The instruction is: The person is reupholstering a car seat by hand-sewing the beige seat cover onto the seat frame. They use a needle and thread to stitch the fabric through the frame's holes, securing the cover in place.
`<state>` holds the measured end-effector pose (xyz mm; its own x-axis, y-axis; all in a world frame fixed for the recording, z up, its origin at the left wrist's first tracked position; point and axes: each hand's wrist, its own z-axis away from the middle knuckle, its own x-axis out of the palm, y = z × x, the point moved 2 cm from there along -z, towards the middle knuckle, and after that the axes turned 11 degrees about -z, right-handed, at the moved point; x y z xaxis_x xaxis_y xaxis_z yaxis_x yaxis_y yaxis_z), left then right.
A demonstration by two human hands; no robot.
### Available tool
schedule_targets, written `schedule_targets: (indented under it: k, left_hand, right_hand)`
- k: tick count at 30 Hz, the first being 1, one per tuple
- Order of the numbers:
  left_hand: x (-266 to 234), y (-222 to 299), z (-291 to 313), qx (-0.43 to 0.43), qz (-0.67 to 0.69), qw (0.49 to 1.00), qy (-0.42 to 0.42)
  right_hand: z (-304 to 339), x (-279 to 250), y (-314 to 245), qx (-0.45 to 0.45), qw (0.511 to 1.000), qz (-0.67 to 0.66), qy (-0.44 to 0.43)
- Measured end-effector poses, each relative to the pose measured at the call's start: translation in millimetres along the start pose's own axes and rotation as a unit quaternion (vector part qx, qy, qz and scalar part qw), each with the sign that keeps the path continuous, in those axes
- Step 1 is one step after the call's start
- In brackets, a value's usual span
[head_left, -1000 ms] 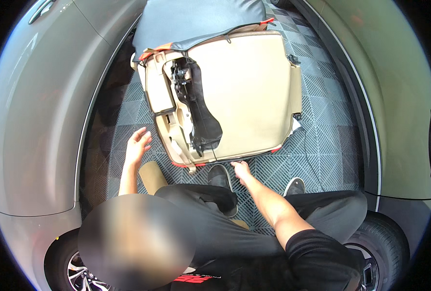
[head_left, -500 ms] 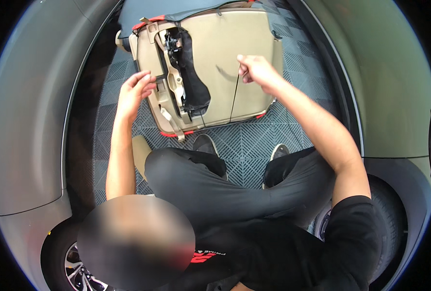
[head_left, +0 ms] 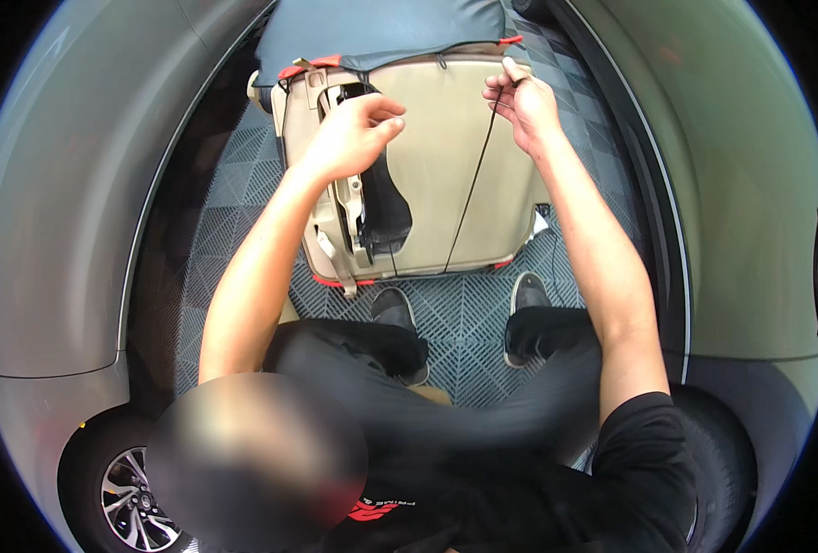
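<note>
A grid-patterned grey floor runs between a car at 9 o'clock and another car at 3 o'clock. The right hand has its grip closed, pinching a thin black cord between thumb and fingers; the cord slants down to the 6 o'clock edge of a beige seat, which lies at 12 o'clock from the person. The left hand has its grip open, fingers loosely bent, over the seat's 10 o'clock part, near a black fabric flap. A blue-grey cover spans the seat's 12 o'clock end; a beige strap hangs at 7 o'clock.
</note>
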<state>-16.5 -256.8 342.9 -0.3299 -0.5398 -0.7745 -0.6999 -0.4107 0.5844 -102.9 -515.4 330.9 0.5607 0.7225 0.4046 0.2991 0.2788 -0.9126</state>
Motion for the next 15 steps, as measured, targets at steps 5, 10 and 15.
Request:
schedule_targets:
  k: [5, 10, 15]
  left_hand:
    - [42, 10, -77, 0.014, -0.099, 0.994, 0.054]
    - [77, -3, -142, 0.019, -0.283, 0.952, 0.114]
    - [103, -22, -174, 0.079, -0.266, 0.941, 0.194]
  right_hand:
    - [-53, -5, 28, 0.024, 0.99, -0.132, -0.044]
    - [-70, -3, 54, -0.077, 0.987, -0.1, -0.104]
    - [-63, -31, 48, -0.082, 0.982, -0.083, -0.15]
